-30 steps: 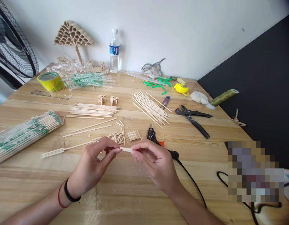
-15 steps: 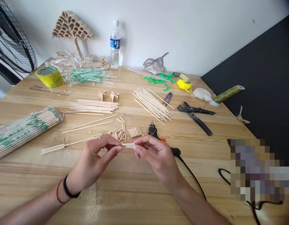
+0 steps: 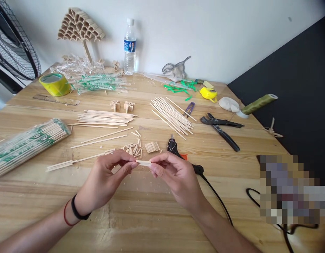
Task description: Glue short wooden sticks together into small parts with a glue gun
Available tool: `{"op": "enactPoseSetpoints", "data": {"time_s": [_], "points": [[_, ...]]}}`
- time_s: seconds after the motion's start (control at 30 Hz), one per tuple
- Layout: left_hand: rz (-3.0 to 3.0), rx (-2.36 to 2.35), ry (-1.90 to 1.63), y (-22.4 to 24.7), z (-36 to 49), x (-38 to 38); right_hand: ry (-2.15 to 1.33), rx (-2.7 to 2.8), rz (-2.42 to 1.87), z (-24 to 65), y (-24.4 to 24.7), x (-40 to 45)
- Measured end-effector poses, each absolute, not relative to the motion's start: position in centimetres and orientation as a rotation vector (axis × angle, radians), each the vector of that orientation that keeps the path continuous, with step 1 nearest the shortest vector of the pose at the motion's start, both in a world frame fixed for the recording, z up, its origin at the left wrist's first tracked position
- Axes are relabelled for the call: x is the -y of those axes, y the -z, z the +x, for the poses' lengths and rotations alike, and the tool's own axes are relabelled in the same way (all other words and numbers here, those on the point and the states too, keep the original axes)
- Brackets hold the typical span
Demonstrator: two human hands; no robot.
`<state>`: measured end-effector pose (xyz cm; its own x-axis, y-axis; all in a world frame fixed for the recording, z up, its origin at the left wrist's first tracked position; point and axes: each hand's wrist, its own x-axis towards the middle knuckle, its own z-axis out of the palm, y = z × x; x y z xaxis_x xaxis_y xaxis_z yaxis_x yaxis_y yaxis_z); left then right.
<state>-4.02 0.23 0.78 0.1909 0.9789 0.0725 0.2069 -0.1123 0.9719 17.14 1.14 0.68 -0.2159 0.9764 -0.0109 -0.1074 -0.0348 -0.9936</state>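
Observation:
Between my two hands, short pale wooden sticks (image 3: 143, 163) lie side by side, held level above the table. My left hand (image 3: 109, 175) pinches their left end between thumb and forefinger. The right end is pinched in my right hand (image 3: 175, 175). Just beyond my fingers lie a small pile of cut stick pieces (image 3: 134, 150) and a flat row of joined short sticks (image 3: 152, 147). A black glue gun (image 3: 173, 144) rests behind my right hand, partly hidden by it.
Long sticks (image 3: 171, 116) and pliers (image 3: 220, 128) lie beyond my hands. A packed stick bundle (image 3: 30, 146) is at left. Behind stand a tape roll (image 3: 55, 85), a bottle (image 3: 129, 49) and a wooden tree model (image 3: 80, 26). The glue gun's cable (image 3: 217, 196) runs along the right.
The camera view has shifted slightly. Both hands keep the same pinch on the short sticks, and nothing on the table has visibly moved.

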Motion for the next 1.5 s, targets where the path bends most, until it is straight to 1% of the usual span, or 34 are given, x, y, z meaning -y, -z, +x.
{"op": "enactPoseSetpoints", "data": {"time_s": [0.37, 0.77, 1.03, 1.13, 1.3, 1.5], "points": [[1.457, -1.113, -1.03, -1.5, -4.0, -0.4, -1.407, 1.345, -1.058, 17.3, -0.8, -0.7], [1.456, -1.079, -1.083, -1.4, -4.0, -0.2, -1.301, 1.372, -1.05, 17.0, -0.6, -0.5], [1.67, -1.138, -1.178, -1.2, -4.0, 0.1, -1.2, 1.361, -1.012, 16.9, -0.6, -0.4], [1.927, -1.152, -1.266, -1.1, -4.2, 0.4, -1.238, 1.377, -1.023, 17.2, -0.9, -0.6], [2.326, -1.121, -1.317, -1.3, -4.1, 1.0, -1.419, 1.315, -0.969, 17.4, -1.2, -0.7], [2.416, -1.094, -1.329, -1.7, -4.1, 1.0, -1.564, 1.198, -0.907, 17.6, -0.3, -0.8]]}}
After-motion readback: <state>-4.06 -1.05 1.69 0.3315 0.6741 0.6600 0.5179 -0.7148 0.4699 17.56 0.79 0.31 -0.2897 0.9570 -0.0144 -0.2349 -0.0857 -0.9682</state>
